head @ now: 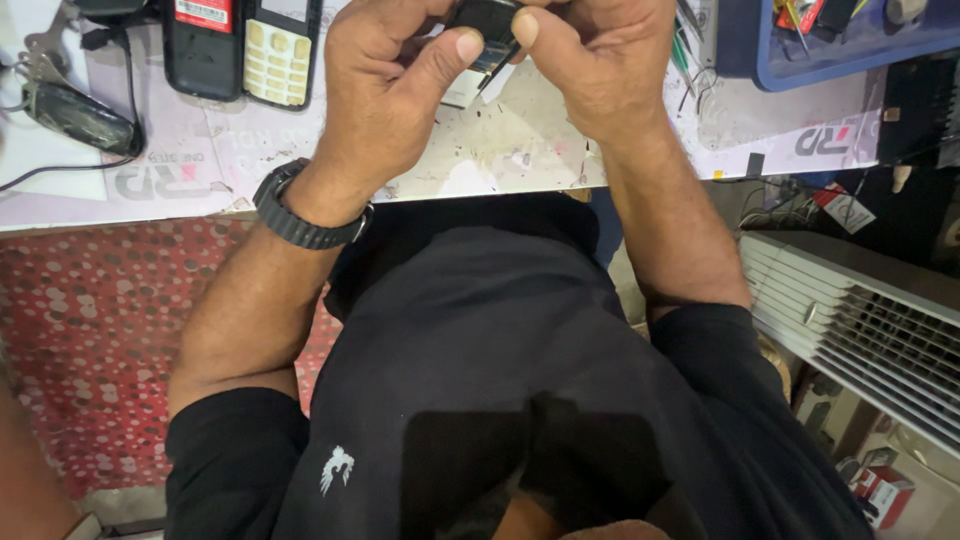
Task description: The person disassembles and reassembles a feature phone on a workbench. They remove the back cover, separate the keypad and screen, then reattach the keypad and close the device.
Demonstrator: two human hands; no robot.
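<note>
Head view: both hands meet at the far edge of the frame, above a worn white worktop [500,160]. The left hand [385,95] and the right hand [590,65] are closed together on a small black device [490,25] — thumbs pressing on its near face, the other fingers curled behind it. It is held up off the worktop, partly cut off by the frame's top edge, so its exact kind cannot be told; a pale flat part shows just beneath it. It looks light, rigid and probably fragile, best held by its edges rather than squeezed across the face. A black wristwatch [300,215] sits on the left wrist.

To the far left lie a keypad phone with pale buttons [278,50] and, touching it, a black phone back [200,45]. Farther left rests a dark oblong tool [80,118] with a cable. At far right, a blue tray [830,50] holds small tools. Near right, off the bench, stands a white slatted cooler [860,320]; a red dotted cloth [100,330] lies at near left.
</note>
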